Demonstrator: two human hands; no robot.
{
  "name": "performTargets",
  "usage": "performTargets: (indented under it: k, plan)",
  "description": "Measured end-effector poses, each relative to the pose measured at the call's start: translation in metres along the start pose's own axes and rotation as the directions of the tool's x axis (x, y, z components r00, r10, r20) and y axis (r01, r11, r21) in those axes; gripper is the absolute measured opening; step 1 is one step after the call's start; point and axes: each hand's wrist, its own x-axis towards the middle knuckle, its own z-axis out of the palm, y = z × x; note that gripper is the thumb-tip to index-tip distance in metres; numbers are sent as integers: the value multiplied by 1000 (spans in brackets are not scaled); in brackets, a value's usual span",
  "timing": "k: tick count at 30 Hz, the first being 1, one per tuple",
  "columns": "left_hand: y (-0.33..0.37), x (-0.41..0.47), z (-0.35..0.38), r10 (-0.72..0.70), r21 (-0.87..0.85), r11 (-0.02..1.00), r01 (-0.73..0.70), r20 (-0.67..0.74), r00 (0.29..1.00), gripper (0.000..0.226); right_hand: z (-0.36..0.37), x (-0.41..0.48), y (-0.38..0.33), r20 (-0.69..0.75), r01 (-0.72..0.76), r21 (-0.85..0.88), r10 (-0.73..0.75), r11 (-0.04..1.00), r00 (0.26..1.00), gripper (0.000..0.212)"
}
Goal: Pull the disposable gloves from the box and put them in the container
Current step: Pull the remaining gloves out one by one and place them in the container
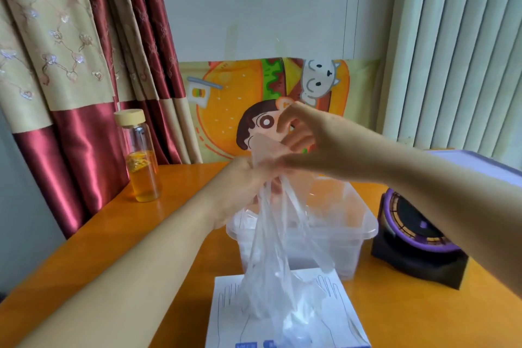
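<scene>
A white glove box [226, 316] with printed hand outlines lies at the near edge of the orange table. Thin clear disposable gloves [271, 248] stretch up out of its opening. My left hand [243, 186] grips the bunched plastic above the clear plastic container [358, 223], which stands just behind the box. My right hand [302, 135] is higher and pinches the gloves' top end between thumb and fingers. Crumpled clear plastic shows inside the container.
A glass bottle [142, 155] with amber liquid and a wooden cap stands at the table's back left. A black and purple device [418, 240] sits to the right of the container. Curtains hang left, blinds right, and a cartoon cloth lines the wall behind.
</scene>
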Motion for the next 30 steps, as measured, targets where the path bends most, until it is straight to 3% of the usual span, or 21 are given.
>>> performTargets:
  k: [3,5,8,11,16,19,21,25,28,30]
  plan:
    - [-3,9,-10,-52,-89,995,54,27,998,41,13,20,3,-92,70,-39,-74,997,993,17]
    - [-9,14,-21,-97,-129,986,101,42,994,41,15,30,6,-119,102,-51,-108,993,987,18]
    - [-16,20,-36,-131,-190,974,126,-12,991,9,16,41,11,-72,98,-93,-104,991,992,21]
    - [-26,25,-49,-131,-100,988,120,-105,986,21,13,46,24,-48,54,-85,-59,995,997,30]
    - [-31,33,-64,-110,125,984,128,-142,984,22,9,44,47,93,-40,-49,45,998,995,43]
    - [-27,42,-65,-68,319,941,112,-145,987,17,14,44,59,42,-98,82,95,992,995,29]
    - [-26,49,-64,-71,362,927,103,-99,993,13,20,45,68,2,-114,198,115,974,993,17]
    - [-28,63,-53,-96,304,949,79,44,994,31,29,42,77,-31,-138,271,152,953,988,21]
    - [-35,72,-51,-112,378,924,65,105,988,37,24,37,76,95,-153,254,133,955,987,35]
    - [-39,77,-54,-124,394,916,73,105,987,26,18,34,75,197,-167,257,118,952,973,51]
